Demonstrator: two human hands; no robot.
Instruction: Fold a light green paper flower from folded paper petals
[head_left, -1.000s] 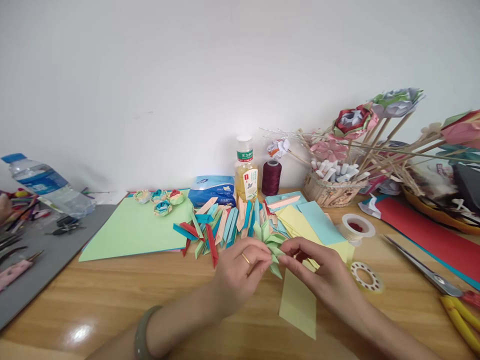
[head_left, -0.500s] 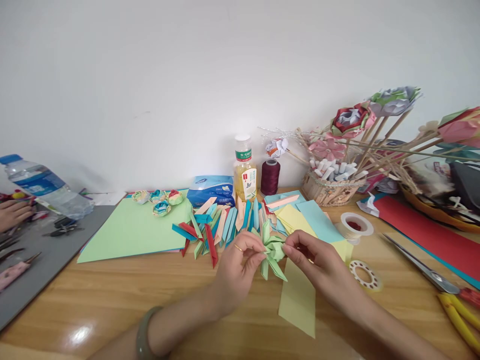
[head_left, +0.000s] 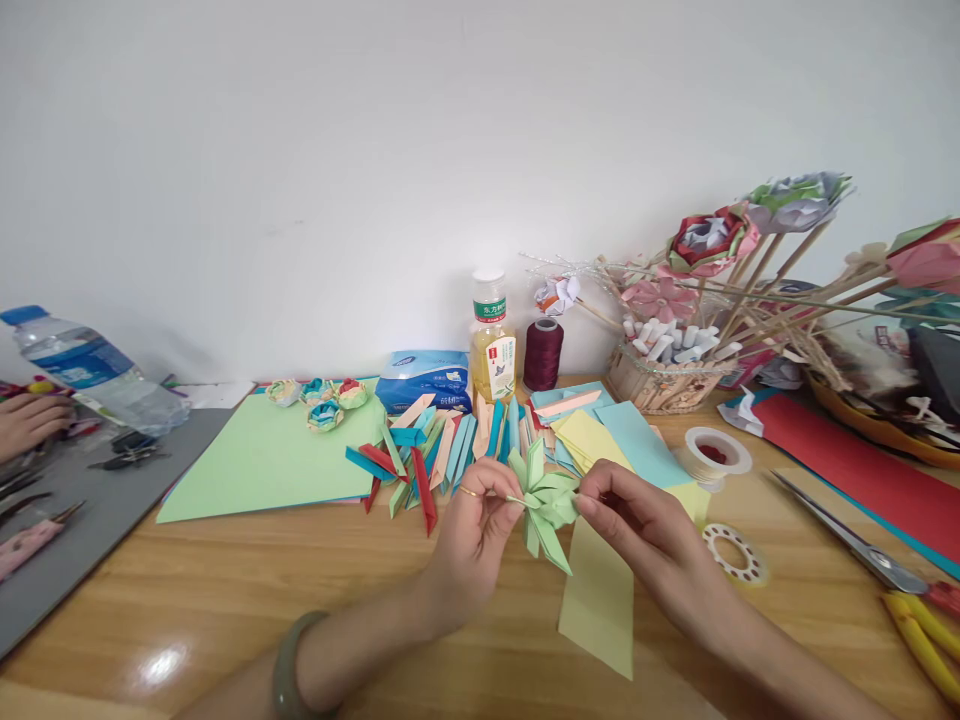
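A light green folded-paper flower (head_left: 547, 500) with pointed petals is held above the table between my two hands. My left hand (head_left: 480, 520), with a ring on it, pinches the tip of one petal on the left side. On the opposite side, my right hand (head_left: 634, 525) pinches the flower's right edge between thumb and fingers. Below it lies a pale yellow paper strip (head_left: 600, 610). Just behind my hands is a pile of folded paper strips (head_left: 442, 445) in blue, red, peach and green.
Green paper sheets (head_left: 247, 460) bear several small paper flowers. Behind stand a tissue pack (head_left: 424, 380), a drink bottle (head_left: 493, 340) and a thread spool (head_left: 543, 355). Scissors (head_left: 847, 530), tape rolls (head_left: 716, 455) and a basket (head_left: 660, 385) are at right. Another person's hand (head_left: 34, 422) shows at far left.
The green flower has turned a little, so its petals face the camera more and look more spread. Both hands keep their pinch, the left fingers slightly farther left.
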